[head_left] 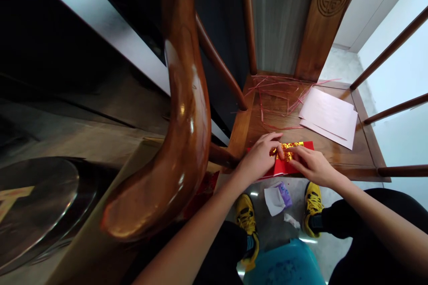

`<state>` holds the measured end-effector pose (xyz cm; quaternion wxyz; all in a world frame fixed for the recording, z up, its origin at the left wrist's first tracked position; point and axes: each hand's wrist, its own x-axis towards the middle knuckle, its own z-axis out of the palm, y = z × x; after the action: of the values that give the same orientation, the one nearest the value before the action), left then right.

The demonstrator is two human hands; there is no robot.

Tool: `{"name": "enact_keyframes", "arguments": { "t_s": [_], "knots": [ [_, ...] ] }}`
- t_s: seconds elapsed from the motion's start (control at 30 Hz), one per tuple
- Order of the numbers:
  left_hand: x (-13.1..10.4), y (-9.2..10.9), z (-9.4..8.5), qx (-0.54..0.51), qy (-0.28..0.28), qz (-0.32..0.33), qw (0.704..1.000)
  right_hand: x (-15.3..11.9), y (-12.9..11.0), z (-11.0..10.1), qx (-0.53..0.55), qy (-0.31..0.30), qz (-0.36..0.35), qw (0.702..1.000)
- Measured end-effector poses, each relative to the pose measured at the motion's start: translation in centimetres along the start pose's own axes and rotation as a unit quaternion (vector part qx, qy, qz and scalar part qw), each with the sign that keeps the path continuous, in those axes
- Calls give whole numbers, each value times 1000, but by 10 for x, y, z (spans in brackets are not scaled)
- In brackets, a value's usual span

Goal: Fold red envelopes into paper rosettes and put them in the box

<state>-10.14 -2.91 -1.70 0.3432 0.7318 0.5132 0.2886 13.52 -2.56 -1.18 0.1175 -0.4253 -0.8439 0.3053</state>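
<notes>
A red paper piece with gold decoration (280, 168), like a red envelope, lies at the front edge of the wooden chair seat (277, 113). My left hand (262, 153) rests on its left part, fingers bent and pressed to the gold-printed middle. From the other side my right hand (310, 164) has its fingers and thumb closed at the gold part. The fingertips of both hands nearly meet there. Part of the red paper is hidden under the left hand.
Pale pink sheets (329, 113) lie on the seat's right side, with tangled pink strings (279, 93) behind. A curved wooden armrest (187, 133) rises at left. Below are a purple tissue pack (283, 193), a teal plastic stool (284, 265) and yellow shoes (313, 207).
</notes>
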Motion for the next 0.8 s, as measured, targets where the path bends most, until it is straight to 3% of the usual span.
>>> {"name": "enact_keyframes", "arguments": {
  "t_s": [0.1, 0.23, 0.4, 0.57, 0.7, 0.8],
  "knots": [
    [-7, -1, -12, 53, -4, 7, 999, 0, -4, 6, -109, -7, -34, 993],
    [-16, 10, -16, 113, -4, 16, 993, -2, -3, 7, -175, -12, -55, 983],
    [-18, 35, 12, 103, 27, 100, 989, -2, 2, 14, -195, 14, -72, 978],
    [-19, 27, 50, 195, 25, 89, 976, 0, 2, 13, -151, 12, -79, 985],
    [-22, 14, 56, 207, 33, 87, 974, 1, 12, -3, -28, 4, -58, 998],
    [-20, 11, 53, 179, 32, 76, 980, -1, 26, -18, -47, 97, 10, 994]
  ]
}}
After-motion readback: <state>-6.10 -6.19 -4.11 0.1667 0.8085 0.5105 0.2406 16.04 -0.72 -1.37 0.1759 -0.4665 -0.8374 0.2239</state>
